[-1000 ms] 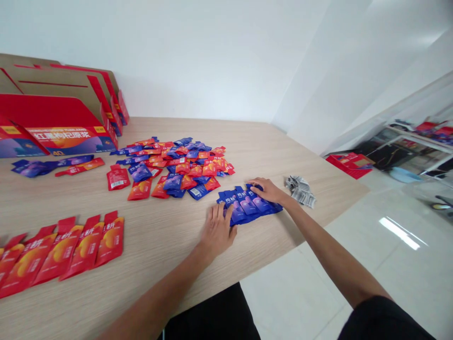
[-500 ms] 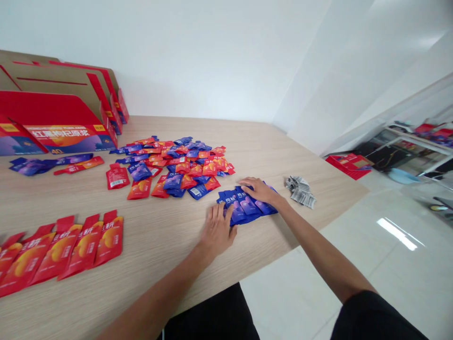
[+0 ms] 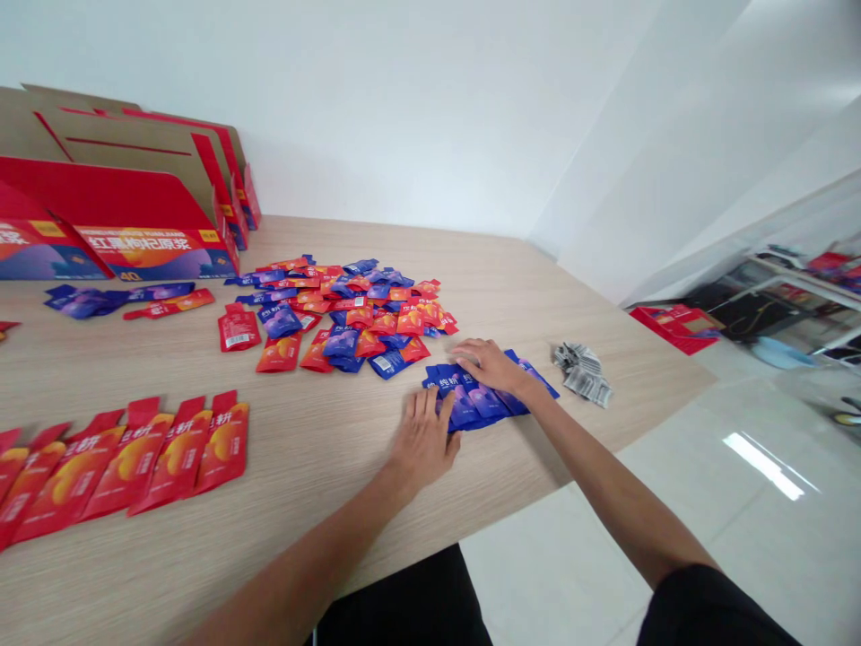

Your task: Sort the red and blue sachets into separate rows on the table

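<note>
Several blue sachets (image 3: 480,402) with white lettering and purple fruit pictures lie overlapped in a row near the table's front edge. At the row's left end rests my left hand (image 3: 423,440), its fingers stretched out and touching the end sachets. My right hand (image 3: 491,366) lies across the row's upper edge with fingers extended, covering part of the sachets; the rightmost ones show beyond my wrist. Behind them spreads a mixed heap of red and blue sachets (image 3: 356,309). To the left, red sachets (image 3: 178,449) with orange fruit pictures form another overlapped row.
Open red-and-blue cartons (image 3: 158,251) stand at the back left, with a few loose sachets (image 3: 84,301) before them. Grey-and-white striped packets (image 3: 584,372) are piled at the right. Beyond the table's edge, a red box (image 3: 676,327) and a blue basin (image 3: 784,353) sit near a shelf.
The view has turned slightly left. My right hand has slid a little left over the blue sachets, and more of the row's right end shows. Both hands stay on the row.
</note>
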Motion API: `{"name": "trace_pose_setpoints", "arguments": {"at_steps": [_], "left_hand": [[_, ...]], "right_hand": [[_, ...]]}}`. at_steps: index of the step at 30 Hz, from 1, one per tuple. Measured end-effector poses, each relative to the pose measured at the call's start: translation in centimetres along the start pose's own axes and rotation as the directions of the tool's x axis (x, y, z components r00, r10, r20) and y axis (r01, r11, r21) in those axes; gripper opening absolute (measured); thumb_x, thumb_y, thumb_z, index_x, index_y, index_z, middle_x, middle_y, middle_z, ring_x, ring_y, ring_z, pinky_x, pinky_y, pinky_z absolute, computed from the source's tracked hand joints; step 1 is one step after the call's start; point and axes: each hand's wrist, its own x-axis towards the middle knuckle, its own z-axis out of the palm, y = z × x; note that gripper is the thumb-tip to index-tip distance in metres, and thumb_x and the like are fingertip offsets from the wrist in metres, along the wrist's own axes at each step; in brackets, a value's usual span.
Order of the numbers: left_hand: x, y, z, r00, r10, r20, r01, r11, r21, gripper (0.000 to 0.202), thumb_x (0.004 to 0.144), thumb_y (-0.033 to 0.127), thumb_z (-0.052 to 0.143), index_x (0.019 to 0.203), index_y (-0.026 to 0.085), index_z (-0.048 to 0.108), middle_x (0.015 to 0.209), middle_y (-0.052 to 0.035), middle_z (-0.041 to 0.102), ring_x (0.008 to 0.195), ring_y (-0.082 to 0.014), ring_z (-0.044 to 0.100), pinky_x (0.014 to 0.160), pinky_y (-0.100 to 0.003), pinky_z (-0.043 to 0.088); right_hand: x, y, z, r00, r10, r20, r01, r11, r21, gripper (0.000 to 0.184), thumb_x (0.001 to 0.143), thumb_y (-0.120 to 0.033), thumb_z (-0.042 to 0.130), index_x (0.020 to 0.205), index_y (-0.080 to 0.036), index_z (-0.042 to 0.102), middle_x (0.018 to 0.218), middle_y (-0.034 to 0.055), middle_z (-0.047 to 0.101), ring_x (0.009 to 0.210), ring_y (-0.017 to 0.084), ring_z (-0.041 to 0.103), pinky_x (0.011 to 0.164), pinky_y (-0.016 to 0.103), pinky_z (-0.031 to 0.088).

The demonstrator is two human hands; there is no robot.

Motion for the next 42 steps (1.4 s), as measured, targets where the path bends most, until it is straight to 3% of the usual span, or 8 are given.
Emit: {"name": "trace_pose_setpoints", "arguments": {"at_steps": [3, 6, 11, 15, 22, 31, 37, 42], "left_hand": [[0.0, 0.0, -0.1, 1.000, 0.007, -0.009, -0.007, 1.000, 0.006, 0.064, 0.099, 0.037, 0.056, 0.155, 0.010, 0.044, 0.153, -0.0256, 0.049, 0.138, -0.0398, 0.049, 0.119, -0.058, 0.034], [0.0, 0.1, -0.2, 1.000, 0.001, -0.004, 0.000, 1.000, 0.014, 0.064, 0.099, 0.036, 0.057, 0.156, 0.009, 0.044, 0.153, -0.0259, 0.050, 0.138, -0.0405, 0.050, 0.119, -0.059, 0.034], [0.0, 0.1, 0.2, 1.000, -0.007, 0.029, 0.006, 1.000, 0.011, 0.059, 0.098, 0.038, 0.056, 0.147, 0.005, 0.054, 0.151, -0.0256, 0.055, 0.141, -0.0413, 0.049, 0.122, -0.060, 0.032], [-0.1, -0.5, 1.5, 0.999, 0.038, 0.025, -0.037, 0.999, -0.024, 0.065, 0.101, 0.037, 0.050, 0.160, 0.012, 0.040, 0.160, -0.0198, 0.050, 0.150, -0.0378, 0.042, 0.125, -0.061, 0.027], [-0.2, -0.9, 2.6, 0.997, 0.077, -0.033, -0.078, 0.996, -0.050, 0.067, 0.104, 0.038, 0.044, 0.165, 0.013, 0.032, 0.166, -0.0184, 0.043, 0.155, -0.0370, 0.036, 0.126, -0.062, 0.024], [-0.3, -0.7, 1.8, 0.997, 0.074, -0.025, -0.076, 0.996, -0.051, 0.065, 0.102, 0.035, 0.045, 0.163, 0.014, 0.036, 0.160, -0.0189, 0.051, 0.151, -0.0373, 0.043, 0.123, -0.062, 0.030], [0.0, -0.3, 0.7, 1.000, 0.010, -0.020, -0.011, 1.000, -0.019, 0.056, 0.097, 0.036, 0.057, 0.145, 0.007, 0.054, 0.147, -0.0256, 0.057, 0.138, -0.0410, 0.050, 0.119, -0.062, 0.035], [0.0, -0.1, 0.1, 1.000, 0.009, -0.027, -0.009, 1.000, -0.018, 0.064, 0.096, 0.034, 0.059, 0.155, 0.014, 0.043, 0.152, -0.0239, 0.049, 0.137, -0.0391, 0.049, 0.118, -0.061, 0.034]], "right_hand": [[2.9, -2.5, -0.4, 0.997, -0.019, -0.081, 0.024, 0.998, 0.060, 0.027, 0.103, -0.027, 0.053, 0.118, -0.020, 0.074, 0.121, 0.0115, 0.074, 0.113, 0.026, 0.068, 0.101, 0.042, 0.050], [7.0, -7.3, -0.3, 0.990, -0.071, -0.119, 0.083, 0.991, 0.102, 0.020, 0.101, -0.023, 0.056, 0.110, -0.019, 0.074, 0.106, 0.0084, 0.074, 0.097, 0.021, 0.068, 0.091, 0.034, 0.051], [13.6, -15.9, 2.5, 0.983, -0.184, -0.003, 0.184, 0.981, -0.067, 0.020, 0.101, -0.028, 0.061, 0.115, -0.017, 0.072, 0.118, 0.0111, 0.068, 0.109, 0.024, 0.063, 0.089, 0.033, 0.049], [16.2, -19.1, 4.7, 0.976, -0.174, 0.128, 0.197, 0.961, -0.194, 0.025, 0.101, -0.030, 0.061, 0.119, -0.015, 0.071, 0.124, 0.0147, 0.066, 0.111, 0.028, 0.063, 0.084, 0.036, 0.050], [16.1, -19.4, 4.8, 0.948, -0.210, 0.239, 0.281, 0.906, -0.317, 0.028, 0.105, -0.026, 0.055, 0.125, -0.012, 0.067, 0.128, 0.0177, 0.066, 0.112, 0.029, 0.064, 0.081, 0.037, 0.052], [14.5, -20.1, 4.3, 0.975, -0.148, 0.166, 0.206, 0.884, -0.419, 0.032, 0.105, -0.005, 0.042, 0.118, -0.011, 0.070, 0.115, 0.0168, 0.073, 0.105, 0.025, 0.069, 0.080, 0.035, 0.052], [9.7, -16.6, 0.2, 0.979, -0.147, -0.142, 0.125, 0.980, -0.154, 0.017, 0.096, -0.010, 0.057, 0.097, -0.018, 0.073, 0.099, 0.0074, 0.076, 0.097, 0.021, 0.068, 0.080, 0.030, 0.050], [0.6, -12.0, -5.2, 0.878, -0.029, -0.479, 0.064, 0.996, 0.056, 0.015, 0.095, -0.019, 0.058, 0.089, -0.023, 0.071, 0.091, 0.0045, 0.077, 0.081, 0.019, 0.065, 0.074, 0.032, 0.053]]}}
